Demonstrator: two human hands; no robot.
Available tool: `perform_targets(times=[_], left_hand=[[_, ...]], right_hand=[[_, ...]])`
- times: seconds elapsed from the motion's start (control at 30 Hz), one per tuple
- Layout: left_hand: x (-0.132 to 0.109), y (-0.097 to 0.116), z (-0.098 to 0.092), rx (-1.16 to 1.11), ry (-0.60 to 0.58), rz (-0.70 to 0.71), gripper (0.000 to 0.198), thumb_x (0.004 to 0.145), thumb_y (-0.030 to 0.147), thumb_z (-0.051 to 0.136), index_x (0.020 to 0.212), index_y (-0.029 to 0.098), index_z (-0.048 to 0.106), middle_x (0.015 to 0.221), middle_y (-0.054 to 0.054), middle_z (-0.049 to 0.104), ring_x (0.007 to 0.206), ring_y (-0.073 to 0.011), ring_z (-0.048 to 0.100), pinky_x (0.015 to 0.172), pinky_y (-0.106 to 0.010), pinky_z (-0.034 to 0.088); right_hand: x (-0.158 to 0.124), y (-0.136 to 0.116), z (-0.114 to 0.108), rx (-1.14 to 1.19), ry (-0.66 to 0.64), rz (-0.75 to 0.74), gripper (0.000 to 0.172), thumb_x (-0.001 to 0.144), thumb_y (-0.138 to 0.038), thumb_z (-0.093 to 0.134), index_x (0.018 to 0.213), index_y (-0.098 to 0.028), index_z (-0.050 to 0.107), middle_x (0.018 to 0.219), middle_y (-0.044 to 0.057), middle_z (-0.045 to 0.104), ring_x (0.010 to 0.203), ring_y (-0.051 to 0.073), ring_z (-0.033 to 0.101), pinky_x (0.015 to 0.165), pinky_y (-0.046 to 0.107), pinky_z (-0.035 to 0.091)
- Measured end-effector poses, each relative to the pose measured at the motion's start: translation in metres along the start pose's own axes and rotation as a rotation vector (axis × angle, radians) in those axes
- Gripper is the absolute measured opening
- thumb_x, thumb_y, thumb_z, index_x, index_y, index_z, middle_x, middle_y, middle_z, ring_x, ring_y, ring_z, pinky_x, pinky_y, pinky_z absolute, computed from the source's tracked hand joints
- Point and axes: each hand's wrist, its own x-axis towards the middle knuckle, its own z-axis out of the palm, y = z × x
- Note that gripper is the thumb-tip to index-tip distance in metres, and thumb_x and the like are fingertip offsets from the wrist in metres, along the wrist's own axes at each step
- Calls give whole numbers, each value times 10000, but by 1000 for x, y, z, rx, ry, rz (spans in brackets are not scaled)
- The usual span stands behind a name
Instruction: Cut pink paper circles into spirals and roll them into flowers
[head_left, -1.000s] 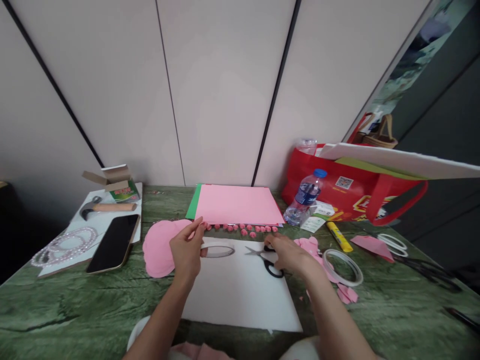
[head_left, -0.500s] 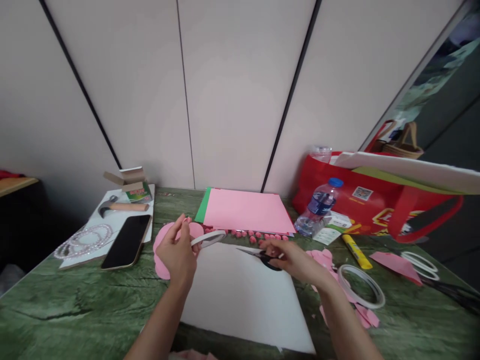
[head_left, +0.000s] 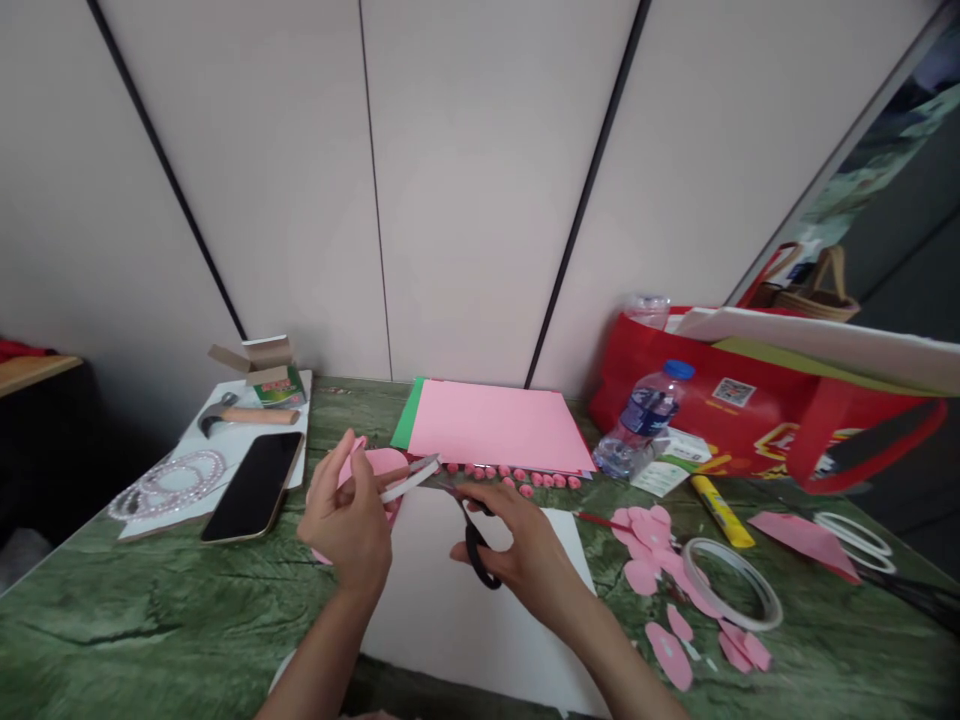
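My left hand (head_left: 346, 515) is closed around a roll of white tape (head_left: 411, 482), seen nearly edge-on. A bit of pink paper (head_left: 358, 444) shows at its fingertips. Behind that hand lie larger rounded pink paper shapes (head_left: 387, 461), partly covered by it. Black-handled scissors (head_left: 478, 552) are in my right hand (head_left: 517, 545), with fingers in the handle loops. Their blades point up and left, close to the tape; whether they touch it I cannot tell. Below both hands is a white sheet (head_left: 450, 610).
Small pink rolled pieces (head_left: 517, 475) line up before stacked pink paper (head_left: 502, 425). On the right are pink petals (head_left: 645, 540), another tape roll (head_left: 694, 590), a yellow glue stick (head_left: 721, 510), a water bottle (head_left: 637, 420) and a red bag (head_left: 705, 370). Left: a phone (head_left: 253, 485) and a hammer (head_left: 259, 414).
My right hand has moved left with the scissors, bringing the blades up to the tape. My left hand has turned slightly, and the tape roll looks more edge-on.
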Motion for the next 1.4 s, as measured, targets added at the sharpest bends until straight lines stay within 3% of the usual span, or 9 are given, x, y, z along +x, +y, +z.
perform_targets(times=[0.17,0.37,0.57,0.7,0.77,0.9,0.97,1.4], left_hand=[[1,-5,2,13,3,11,331,758,338,519,1042,185,594,1051,-80,618,523,-110,638,351,-153,453],[1,-4,4,56,56,34,309,753,327,527,1016,192,616,1002,-67,635,474,-78,611,313,-130,436],[-1,1,4,69,79,41,298,750,332,532,998,197,626,999,-66,636,463,-77,612,292,-121,423],[-2,1,4,21,53,5,318,753,344,527,1029,207,606,1002,-68,634,486,-99,630,278,-120,407],[-2,0,4,2,45,-6,328,753,349,527,1041,208,598,1012,-71,631,497,-109,636,273,-121,401],[-1,-3,4,9,37,14,324,753,348,527,1031,199,601,1014,-73,634,530,-121,648,295,-124,418],[-1,-4,4,25,38,28,315,755,339,524,1019,190,607,1012,-74,635,551,-125,653,323,-127,440],[-14,3,6,43,-35,-8,322,754,345,513,1017,181,600,977,-71,641,515,-135,650,259,-135,408]], right_hand=[[-1,-2,0,-59,-7,-21,486,618,-320,709,1077,-292,551,893,28,571,814,196,544,731,316,432],[-5,-2,4,-200,117,-150,469,670,-234,663,1115,-283,521,936,50,525,831,198,525,693,314,449],[-6,-8,2,-572,348,-264,404,740,-150,550,1137,-216,522,952,103,494,907,247,477,801,444,394],[-6,-10,-3,-617,473,-204,370,723,-171,576,1092,-185,548,945,111,485,936,266,453,859,488,337],[-5,-8,-4,-507,445,-99,374,695,-227,622,1063,-198,558,926,98,500,912,263,469,806,449,382],[-4,-8,-2,-109,159,54,419,612,-294,706,1004,-247,566,837,19,549,773,187,528,688,307,432],[-4,-10,0,-12,92,77,421,591,-304,722,981,-253,572,798,-1,547,738,168,531,685,288,423],[-3,-13,-1,111,49,135,360,584,-335,722,919,-256,616,684,-24,523,637,139,472,603,255,372]])
